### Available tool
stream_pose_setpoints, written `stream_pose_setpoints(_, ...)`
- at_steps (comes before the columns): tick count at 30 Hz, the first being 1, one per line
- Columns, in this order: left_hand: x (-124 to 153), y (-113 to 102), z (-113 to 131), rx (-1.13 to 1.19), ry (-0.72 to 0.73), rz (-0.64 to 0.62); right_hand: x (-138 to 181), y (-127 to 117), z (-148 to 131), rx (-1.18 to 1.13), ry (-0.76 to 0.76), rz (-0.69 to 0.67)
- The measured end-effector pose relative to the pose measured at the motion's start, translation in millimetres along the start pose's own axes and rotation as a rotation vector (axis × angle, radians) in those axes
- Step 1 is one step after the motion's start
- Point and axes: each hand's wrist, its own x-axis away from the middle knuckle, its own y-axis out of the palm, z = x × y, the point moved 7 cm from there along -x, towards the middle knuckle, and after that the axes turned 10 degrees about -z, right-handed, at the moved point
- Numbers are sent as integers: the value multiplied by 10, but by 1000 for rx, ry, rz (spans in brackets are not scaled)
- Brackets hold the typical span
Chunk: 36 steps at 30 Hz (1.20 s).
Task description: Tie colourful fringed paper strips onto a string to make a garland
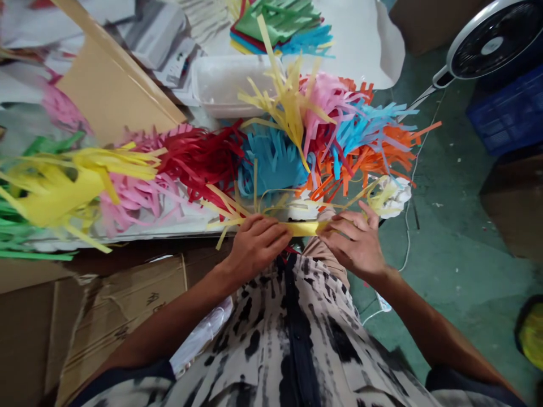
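Between my hands runs a rolled band of yellow fringed tissue paper [302,228], level and close to my body. My left hand [259,243] is closed over its left part, with loose yellow strips sticking out past the fingers. My right hand [354,240] grips the other end, its fingers bent and the index finger raised; thin yellow strips trail beyond it. Just past the band lie fringed tissue bunches: blue [271,161], dark red [201,158], pink [324,99], orange [377,152] and a pale yellow one [288,99].
A clear plastic tub [229,85] stands behind the bunches, near stacked fringed sheets [280,25]. More yellow fringe [72,181] lies at left. A fan [492,45] and a blue crate [509,113] stand at right. Cardboard [123,316] is below the table edge.
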Motion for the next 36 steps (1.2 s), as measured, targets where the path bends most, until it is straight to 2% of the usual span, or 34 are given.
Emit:
stream_pose_setpoints(5, -22, -51, -136, 101, -192, 4, -52, 1, 88, -88, 84, -40)
stream_pose_setpoints(12, -8, -14, -341, 214, -425, -94, -123, -1, 153, -85, 222, -131)
stream_pose_setpoints(17, -48, -1, -379, 203, -487, -131, -184, 13, 153, -61, 295, -192)
stream_pose_setpoints(21, -108, -17, -363, 135, -515, -190, -238, 6, 115, 50, 343, -213)
stream_pose_setpoints(24, -144, -45, -265, 60, -458, -140, -234, -17, 32, 161, 315, -167)
stream_pose_setpoints(27, -162, -50, -27, -17, -204, -39, -165, -7, -81, 171, 187, -97)
stream_pose_setpoints(29, -108, -22, 51, -30, -96, -28, -76, 9, -93, 173, 141, -57)
stream_pose_setpoints(33, 107, -54, -116, 23, -170, -63, 109, 28, -25, 197, 97, -13)
stream_pose_setpoints(36, 209, -192, -171, -8, -205, -18, 161, 21, -11, 209, 79, -7)
